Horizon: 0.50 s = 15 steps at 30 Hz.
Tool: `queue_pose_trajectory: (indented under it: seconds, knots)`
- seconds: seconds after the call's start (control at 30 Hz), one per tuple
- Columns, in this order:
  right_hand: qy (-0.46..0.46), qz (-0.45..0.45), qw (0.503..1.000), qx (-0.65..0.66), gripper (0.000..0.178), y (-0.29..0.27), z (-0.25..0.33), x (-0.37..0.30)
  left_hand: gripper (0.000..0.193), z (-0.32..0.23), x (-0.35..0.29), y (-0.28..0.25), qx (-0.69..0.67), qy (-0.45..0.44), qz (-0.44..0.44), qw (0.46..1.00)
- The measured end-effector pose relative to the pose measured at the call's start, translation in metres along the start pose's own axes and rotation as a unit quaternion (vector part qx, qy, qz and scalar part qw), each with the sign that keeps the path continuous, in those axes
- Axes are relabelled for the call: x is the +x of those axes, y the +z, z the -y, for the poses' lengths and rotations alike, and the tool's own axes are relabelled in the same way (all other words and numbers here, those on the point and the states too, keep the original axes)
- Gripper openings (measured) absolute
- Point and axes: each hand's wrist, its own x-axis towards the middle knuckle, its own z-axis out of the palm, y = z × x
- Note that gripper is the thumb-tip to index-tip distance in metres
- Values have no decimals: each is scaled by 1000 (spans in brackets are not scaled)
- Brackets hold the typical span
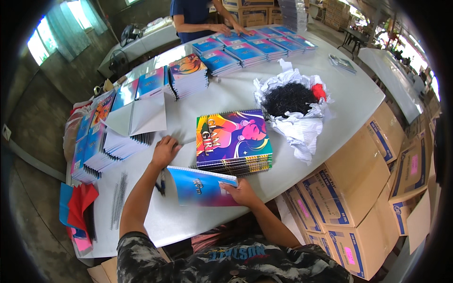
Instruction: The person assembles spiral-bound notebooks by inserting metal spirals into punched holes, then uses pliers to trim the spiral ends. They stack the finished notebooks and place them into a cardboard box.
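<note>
My right hand grips the right end of a blue and pink notebook, tilted above the table's near edge. Punched holes run along its upper edge. Over the table to the left, my left hand has its fingers curled, with a thin grey spiral coil at the fingertips; blur hides the exact grip. A stack of spiral notebooks with a colourful illustrated cover stands just beyond the held notebook. Beside my left forearm lies a dark pen-like tool.
Notebook stacks line the left side and far end, where another person's hands touch covers. Crumpled white paper holds black tangled strands and a red piece. Loose coils lie left. Cardboard boxes crowd the right.
</note>
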Motion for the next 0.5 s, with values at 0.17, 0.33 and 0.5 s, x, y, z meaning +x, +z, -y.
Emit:
queue_pose_trajectory:
  seconds: [0.17, 0.33, 0.5]
  knots:
    - [-76, -29, 997, 13, 17, 5, -2, 1, 18, 5, -32, -47, 24, -69, -209, 975]
    - [-31, -3, 999, 16, 19, -4, -4, -12, 14, -25, -74, -100, -294, -145, -367, 871]
    - [-165, 39, 985, -45, 22, 9, 31, -31, 30, -81, -145, -137, -513, -191, -248, 799]
